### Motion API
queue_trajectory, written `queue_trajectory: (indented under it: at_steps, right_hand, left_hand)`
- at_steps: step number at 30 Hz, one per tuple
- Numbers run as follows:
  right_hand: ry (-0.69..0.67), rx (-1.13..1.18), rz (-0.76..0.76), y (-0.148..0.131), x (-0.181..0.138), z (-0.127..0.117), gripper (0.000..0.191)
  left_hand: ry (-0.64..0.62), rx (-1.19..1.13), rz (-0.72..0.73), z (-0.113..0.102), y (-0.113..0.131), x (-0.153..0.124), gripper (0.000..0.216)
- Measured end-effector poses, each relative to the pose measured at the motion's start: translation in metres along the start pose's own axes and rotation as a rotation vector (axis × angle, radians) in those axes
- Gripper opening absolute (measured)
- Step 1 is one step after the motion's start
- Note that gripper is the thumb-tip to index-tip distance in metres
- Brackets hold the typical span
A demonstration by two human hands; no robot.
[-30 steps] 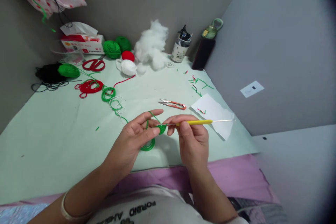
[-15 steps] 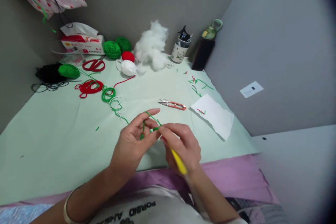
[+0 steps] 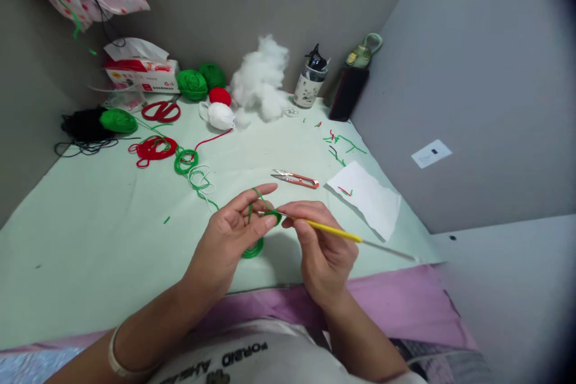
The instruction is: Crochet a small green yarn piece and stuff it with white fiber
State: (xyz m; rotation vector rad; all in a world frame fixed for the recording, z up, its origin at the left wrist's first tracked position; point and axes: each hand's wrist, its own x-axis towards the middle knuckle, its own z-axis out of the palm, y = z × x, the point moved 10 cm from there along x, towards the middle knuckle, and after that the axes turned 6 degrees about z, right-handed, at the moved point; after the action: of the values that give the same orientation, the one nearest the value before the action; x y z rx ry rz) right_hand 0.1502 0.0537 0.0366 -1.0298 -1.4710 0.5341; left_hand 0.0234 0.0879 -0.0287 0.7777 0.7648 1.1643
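My left hand pinches a small green crochet piece between thumb and fingers, with green yarn looped over the raised forefinger. My right hand grips a yellow-handled crochet hook like a pen; its metal tip sits in the green piece and its tail points right. Below my left hand a green crocheted ring hangs or lies on the pale green table.
Orange thread snips and a white paper sheet lie just beyond my hands. At the back are green yarn balls, red and white balls, white stuffing, red scissors, a tissue box, a cup and a bottle.
My right hand swung the hook down toward my body half a second ago, then brought it back level with the tip in the green piece.
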Motion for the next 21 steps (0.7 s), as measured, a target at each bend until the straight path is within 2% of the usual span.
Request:
queue_trajectory:
  at_steps: [3,5,8,11,15,18,21]
  right_hand:
    - [-0.040,-0.294,-0.178,-0.016,-0.009,0.006,0.039]
    - [-0.051,-0.323,-0.216,-0.019,-0.009,0.005,0.038]
    - [0.041,-0.064,-0.059,-0.007,0.001,-0.012,0.026]
    - [0.086,0.201,0.114,0.011,0.009,-0.015,0.019]
    - [-0.011,0.228,0.146,0.014,0.010,0.000,0.017]
    - [0.015,0.240,0.153,0.018,0.007,-0.002,0.017]
    - [0.041,0.379,0.237,0.030,0.006,-0.006,0.016]
  left_hand:
    - [-0.004,-0.051,-0.076,0.000,-0.009,0.001,0.040]
    - [-0.043,-0.120,-0.176,0.002,-0.017,0.000,0.039]
    - [-0.076,-0.202,-0.233,0.004,-0.017,0.001,0.031]
    - [-0.070,-0.171,-0.178,0.003,-0.010,0.002,0.030]
    - [-0.072,-0.083,-0.134,0.005,-0.007,0.002,0.033]
    - [-0.072,-0.054,-0.154,0.003,-0.009,0.002,0.038]
    - [-0.079,-0.084,-0.188,0.001,-0.010,0.001,0.040]
